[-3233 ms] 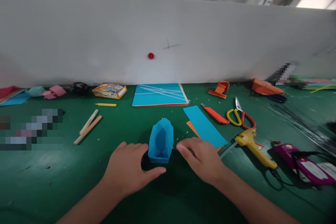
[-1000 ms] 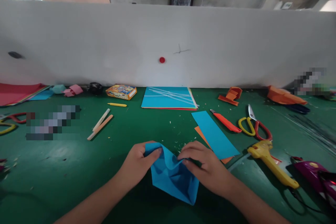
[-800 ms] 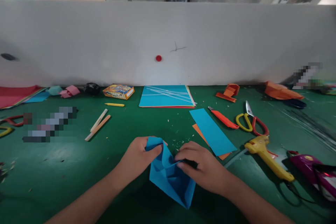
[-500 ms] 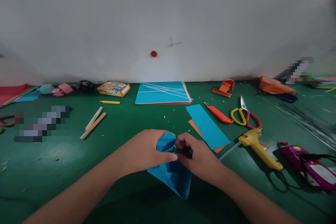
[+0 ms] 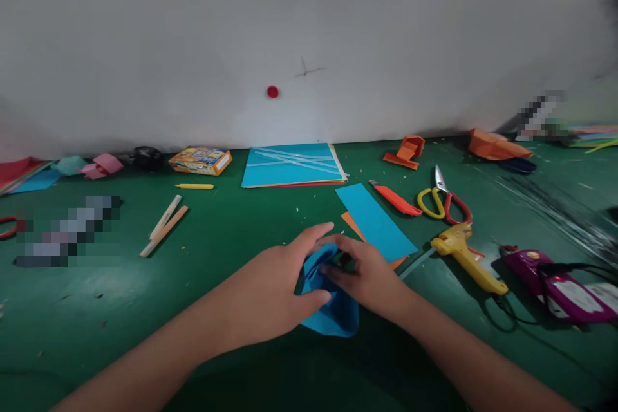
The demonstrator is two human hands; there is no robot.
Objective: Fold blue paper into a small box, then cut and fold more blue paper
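Note:
A folded, curled sheet of blue paper [image 5: 333, 318] is between my two hands, just above the green table. Pinched by the fingers of my right hand [image 5: 374, 277], its top part bends round into a loop. My left hand [image 5: 270, 290] cups its left side with thumb and forefinger spread apart; the thumb lies across the paper's front. The other left fingers are hidden. Beyond my right hand, a blue paper strip [image 5: 376, 222] lies over an orange paper piece [image 5: 354, 225]. A yellow glue gun [image 5: 470, 261] rests to the right.
Right of the strip are an orange utility knife [image 5: 396, 199], scissors [image 5: 441, 196] and a purple device with a cord [image 5: 555, 286]. Stacked paper [image 5: 290, 167] lies by the white wall [image 5: 193, 58]. On the left are a small box [image 5: 200, 161], a yellow pen [image 5: 194, 187] and two sticks [image 5: 167, 228].
My left hand has loosened, its thumb and forefinger spreading apart. The blue paper has turned and curled round more, its lower corner rising. The view has shifted slightly.

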